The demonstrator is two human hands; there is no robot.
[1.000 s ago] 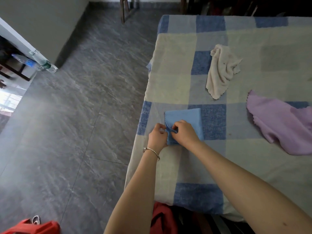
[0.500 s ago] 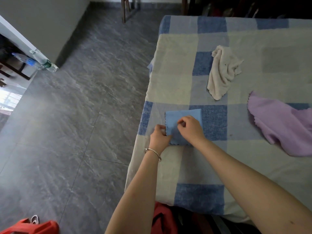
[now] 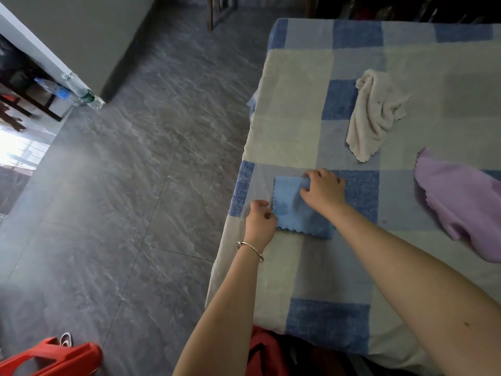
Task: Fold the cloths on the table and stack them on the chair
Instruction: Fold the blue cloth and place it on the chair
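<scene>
**A:** So, how's that blue cloth going to handle? It sits near the left edge of the table, already down to a small rectangle.

**B:** Soft and feather-light, I'd guess, some microfibre thing with a scalloped hem. No stiffness at all, so it'll flop open if you lift it by one corner. The right hand is pressed flat on its far right part, fingers spread, not pinching anything. The left hand is curled at the left hem, fingertips drawn together right against the edge. Looks like a pinch on the hem, but I can't tell for sure that it has hold of the fabric.

**A:** Where would you grab it?

**B:** Along the folded side, or slide a palm under the whole thing. Carry it flat.

**A:** And the surface?

**B:** Checked tablecloth over the table, soft and a bit grippy I reckon, so it could bunch if you drag. A crumpled white cloth and a purple cloth lie further right, well apart from the blue one, both unfolded.

**A:** The room?

**B:** Grey stone-look floor, water bottles by a wall at left, something red plastic at bottom left. Might be the chair, can't say.
</scene>
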